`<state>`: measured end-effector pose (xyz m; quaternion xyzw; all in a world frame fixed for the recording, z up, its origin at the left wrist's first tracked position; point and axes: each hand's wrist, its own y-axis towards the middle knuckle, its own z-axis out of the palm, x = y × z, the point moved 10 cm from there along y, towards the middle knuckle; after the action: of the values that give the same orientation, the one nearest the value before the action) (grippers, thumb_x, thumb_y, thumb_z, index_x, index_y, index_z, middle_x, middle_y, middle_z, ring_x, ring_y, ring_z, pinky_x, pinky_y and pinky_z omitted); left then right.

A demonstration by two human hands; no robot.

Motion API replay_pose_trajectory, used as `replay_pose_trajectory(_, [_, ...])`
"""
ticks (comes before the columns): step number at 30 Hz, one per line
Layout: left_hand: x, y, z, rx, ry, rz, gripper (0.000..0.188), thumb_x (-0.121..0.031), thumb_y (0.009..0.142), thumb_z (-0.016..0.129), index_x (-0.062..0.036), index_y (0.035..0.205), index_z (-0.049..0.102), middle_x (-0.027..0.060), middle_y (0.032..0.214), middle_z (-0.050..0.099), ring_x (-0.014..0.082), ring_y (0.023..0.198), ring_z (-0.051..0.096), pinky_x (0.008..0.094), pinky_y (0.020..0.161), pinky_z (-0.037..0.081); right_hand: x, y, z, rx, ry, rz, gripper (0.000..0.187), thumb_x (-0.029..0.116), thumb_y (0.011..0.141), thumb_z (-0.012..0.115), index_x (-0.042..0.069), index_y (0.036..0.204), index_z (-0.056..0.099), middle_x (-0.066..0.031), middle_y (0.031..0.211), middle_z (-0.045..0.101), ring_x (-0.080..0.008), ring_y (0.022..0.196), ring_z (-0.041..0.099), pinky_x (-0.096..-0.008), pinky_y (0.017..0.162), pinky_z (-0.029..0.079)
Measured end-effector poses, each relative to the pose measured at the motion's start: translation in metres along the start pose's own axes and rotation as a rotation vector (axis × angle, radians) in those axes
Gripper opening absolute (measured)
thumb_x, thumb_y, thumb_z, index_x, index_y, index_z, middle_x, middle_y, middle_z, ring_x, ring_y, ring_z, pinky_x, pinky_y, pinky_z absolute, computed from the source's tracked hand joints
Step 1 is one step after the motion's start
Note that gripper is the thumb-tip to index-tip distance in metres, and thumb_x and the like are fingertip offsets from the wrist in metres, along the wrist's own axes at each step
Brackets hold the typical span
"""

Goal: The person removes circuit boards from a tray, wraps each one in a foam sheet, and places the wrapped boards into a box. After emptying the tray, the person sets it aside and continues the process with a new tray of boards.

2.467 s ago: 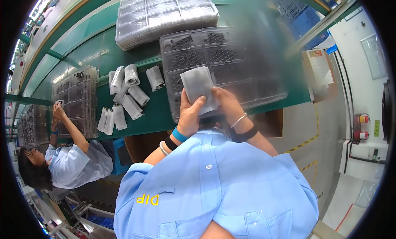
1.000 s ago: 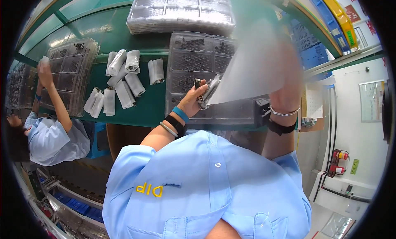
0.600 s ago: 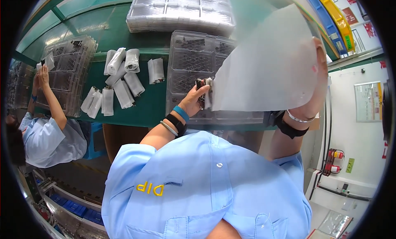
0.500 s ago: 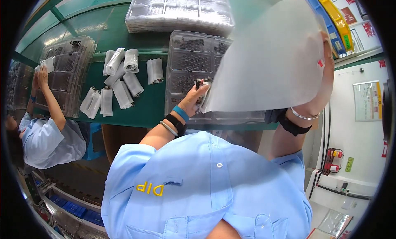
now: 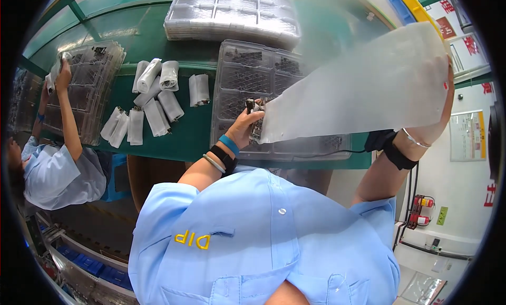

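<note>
My left hand [image 5: 243, 127] is closed around a small stack of circuit boards [image 5: 258, 127] with dark and metal connectors, above the near side of a clear compartment tray [image 5: 224, 112]. Stretching from those boards far to the right is a translucent white wrapping sheet [image 5: 353, 97]. My right hand [image 5: 446, 102] grips its far right end; most of its fingers sit behind the sheet and show only faintly. The sheet's left edge touches the boards beside my left thumb. Dark parts lie in the tray's compartments beneath.
Several white-wrapped rolls [image 5: 155, 111] lie on the green table [image 5: 192, 131] to the left. Clear trays [image 5: 232, 15] are stacked at the back. A co-worker [image 5: 63, 173] handles a white item over more trays [image 5: 87, 99]. Blue and yellow bins [image 5: 416, 7] stand back right.
My right hand has moved right, and the sheet has gone from a broad raised spread to a lower, tauter strip. My left hand stays nearly in place. The co-worker's hands have shifted over their trays.
</note>
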<state>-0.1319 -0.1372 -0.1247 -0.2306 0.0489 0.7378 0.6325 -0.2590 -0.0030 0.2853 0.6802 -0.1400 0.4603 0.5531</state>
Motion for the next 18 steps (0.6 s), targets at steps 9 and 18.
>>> replay_pose_trajectory(9, [0.002, 0.007, -0.004, 0.025, -0.091, -0.034, 0.049, -0.016, 0.081, 0.068, -0.0135, 0.125, 0.045, 0.005, 0.106, 0.06, 0.0169, 0.089, 0.065, 0.035, 0.076, 0.058, 0.006, 0.001, -0.051, -0.082, -0.107, -0.042, 0.046, 0.024, 0.096, 0.045, 0.0, 0.134, 0.041, -0.0169, 0.128, 0.052, -0.0266, 0.106, 0.06, -0.0354, 0.089, 0.053])
replay_pose_trajectory(18, [-0.013, 0.012, -0.038, -0.134, 0.022, 0.028, 0.044, -0.012, 0.08, 0.068, -0.0112, 0.12, 0.049, 0.0052, 0.102, 0.062, 0.0179, 0.086, 0.066, 0.0347, 0.072, 0.059, 0.038, 0.0, -0.115, -0.239, -0.555, -0.256, 0.042, 0.015, 0.09, 0.055, -0.003, 0.128, 0.047, -0.0143, 0.12, 0.058, -0.0237, 0.108, 0.058, -0.0322, 0.091, 0.049])
